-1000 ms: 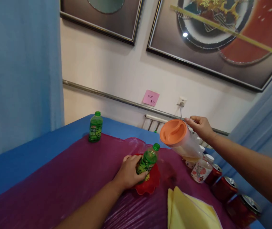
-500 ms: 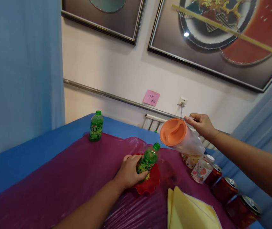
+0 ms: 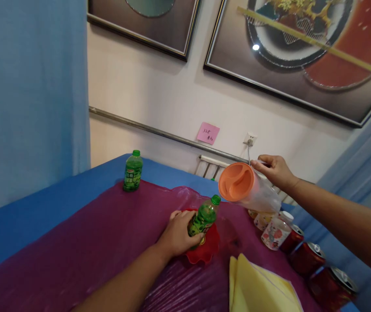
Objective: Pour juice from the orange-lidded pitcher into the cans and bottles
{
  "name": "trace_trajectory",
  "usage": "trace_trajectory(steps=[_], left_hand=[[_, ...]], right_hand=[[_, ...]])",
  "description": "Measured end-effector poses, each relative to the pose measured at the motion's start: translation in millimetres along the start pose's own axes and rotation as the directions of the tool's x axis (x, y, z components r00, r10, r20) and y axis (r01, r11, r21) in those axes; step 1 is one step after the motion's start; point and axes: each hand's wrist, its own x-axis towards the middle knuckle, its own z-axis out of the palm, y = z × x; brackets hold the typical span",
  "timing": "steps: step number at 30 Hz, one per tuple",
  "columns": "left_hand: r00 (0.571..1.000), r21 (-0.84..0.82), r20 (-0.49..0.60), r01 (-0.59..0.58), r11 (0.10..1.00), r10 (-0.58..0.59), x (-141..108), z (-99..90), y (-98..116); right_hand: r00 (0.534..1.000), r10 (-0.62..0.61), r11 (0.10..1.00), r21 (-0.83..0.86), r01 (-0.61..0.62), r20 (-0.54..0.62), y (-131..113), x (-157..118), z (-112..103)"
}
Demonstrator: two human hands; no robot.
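Note:
Fingers of my left hand (image 3: 180, 234) wrap round a green drink bottle (image 3: 205, 219) with its cap on. The bottle leans a little to the right over a red dish with a wavy rim (image 3: 209, 249); I cannot tell whether its base touches the dish. My right hand (image 3: 276, 171) grips the handle of a clear plastic pitcher (image 3: 261, 197) with an orange lid (image 3: 236, 182). The pitcher is tipped sideways in the air, its lid facing left towards the bottle. No stream of liquid shows. The pitcher's handle is mostly hidden by my fingers.
A second green bottle (image 3: 133, 171) stands at the back left on the purple cloth (image 3: 100, 234). To the right are a white-capped bottle (image 3: 276, 232) and several red cans (image 3: 307, 258). A folded yellow cloth (image 3: 260, 286) lies in front. Blue curtains (image 3: 32, 95) hang at both sides.
Almost nothing differs. The whole view has shifted slightly, and both hands keep their hold on the bottle and the pitcher.

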Motion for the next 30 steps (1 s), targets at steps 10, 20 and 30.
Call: trace_trajectory(steps=[10,20,30], left_hand=[[1.0,-0.003,-0.001,0.008,1.0,-0.008,0,-0.7,0],[1.0,0.004,0.023,0.008,1.0,-0.008,0,-2.1,2],[1.0,0.03,0.007,-0.001,1.0,0.001,-1,-0.5,1]], right_hand=[[1.0,-0.02,0.999,-0.035,0.021,0.017,-3,2,-2],[0.999,-0.033,0.997,-0.069,0.035,0.026,-8,4,-5],[0.999,-0.038,0.997,-0.062,0.04,0.027,-12,9,-10]])
